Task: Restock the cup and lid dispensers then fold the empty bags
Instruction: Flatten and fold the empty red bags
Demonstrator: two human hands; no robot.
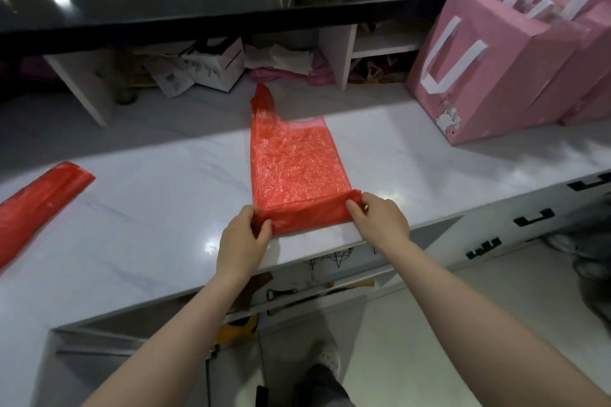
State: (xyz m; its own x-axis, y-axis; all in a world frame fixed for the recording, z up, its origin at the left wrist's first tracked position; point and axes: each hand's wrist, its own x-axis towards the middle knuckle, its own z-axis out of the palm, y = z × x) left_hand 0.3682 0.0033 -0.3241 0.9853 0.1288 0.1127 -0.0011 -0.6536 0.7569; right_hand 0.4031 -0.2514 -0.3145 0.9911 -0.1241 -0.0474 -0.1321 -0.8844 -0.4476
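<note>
— Where is the bag?

— A red plastic bag lies flat on the white marble counter, in the middle, its near end close to the counter's front edge. The near end is turned over into a narrow fold; a handle sticks up at the far left corner.

— And the hands?

— Both grip that folded strip. The left hand pinches its left end between thumb and curled fingers; the right hand pinches the right end the same way. They sit apart, one at each end of the fold.

— Anything else red?

— A second red bag, folded into a long strip, lies at the left edge of the counter, well apart from the first.

— What surrounds that?

— Pink paper carrier bags with white handles stand at the far right of the counter. Behind runs a raised black shelf, and under it are white cubbies stuffed with papers and a small box. Below the counter's edge, an open drawer shows utensils.
</note>
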